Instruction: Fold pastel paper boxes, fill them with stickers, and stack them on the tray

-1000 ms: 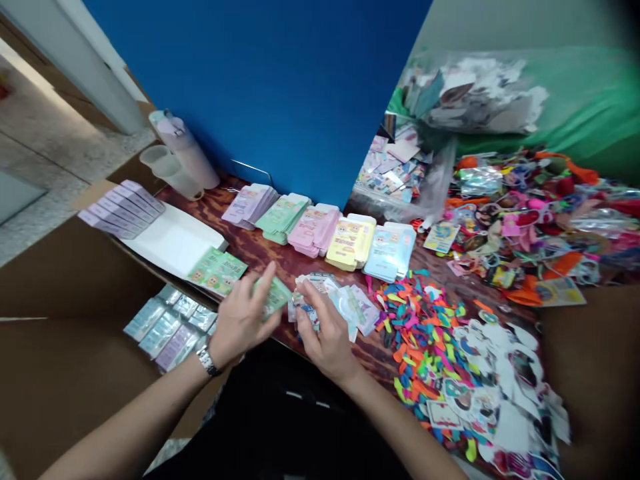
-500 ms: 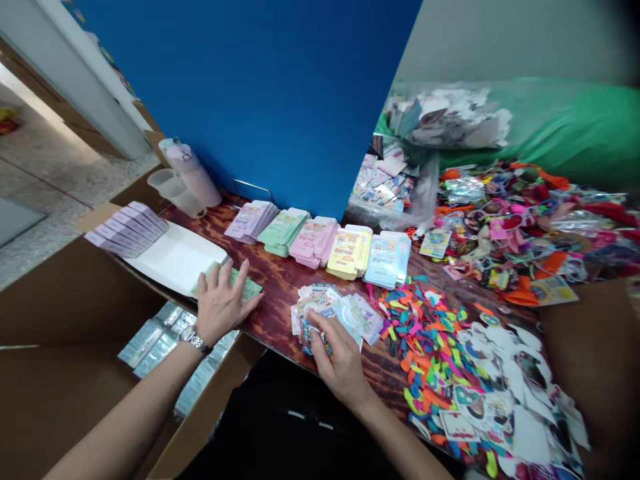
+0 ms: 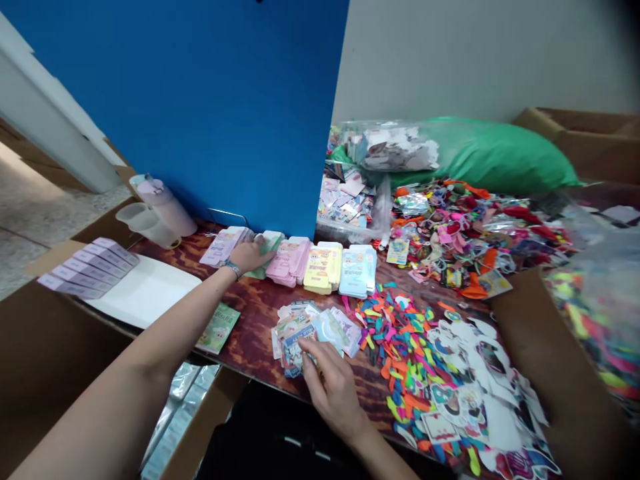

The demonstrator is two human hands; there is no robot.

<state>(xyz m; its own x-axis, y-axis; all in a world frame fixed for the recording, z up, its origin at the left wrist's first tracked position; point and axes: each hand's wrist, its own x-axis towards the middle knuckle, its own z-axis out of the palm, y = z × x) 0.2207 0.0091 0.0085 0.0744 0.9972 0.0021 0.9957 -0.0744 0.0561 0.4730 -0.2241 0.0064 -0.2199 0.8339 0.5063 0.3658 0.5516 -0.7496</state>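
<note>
Green card packets, in a stack (image 3: 257, 273) near the counter's (image 3: 253, 347) back edge, are what the left hand (image 3: 253, 255) reaches. It lies over the front of that stack, fingers bent and thumb spread to the right; how far the grip has closed, and whether a packet is in it, I cannot tell. The lilac stack (image 3: 220, 248) stands just to its left, the pink stack (image 3: 285, 260) just to its right, then the yellow stack (image 3: 321, 270) and the blue stack (image 3: 357, 273).

By the front edge the right hand (image 3: 330, 381) has its thumb and forefinger slightly apart at the loose cards (image 3: 295, 332); whether its grip pinches one is hidden. Another green packet (image 3: 220, 327) lies near the front edge, toward the left front corner, just beside the white tray (image 3: 155, 287) and partly behind the left forearm.

To do this well, I would press lightly with the fingertips and slide off only the top packets, since thin card probably slips and fans easily. The thumb should keep clear of the pink stack. Lifting before drawing back toward the front edge would likely spare the neighbouring stacks a knock.
</note>
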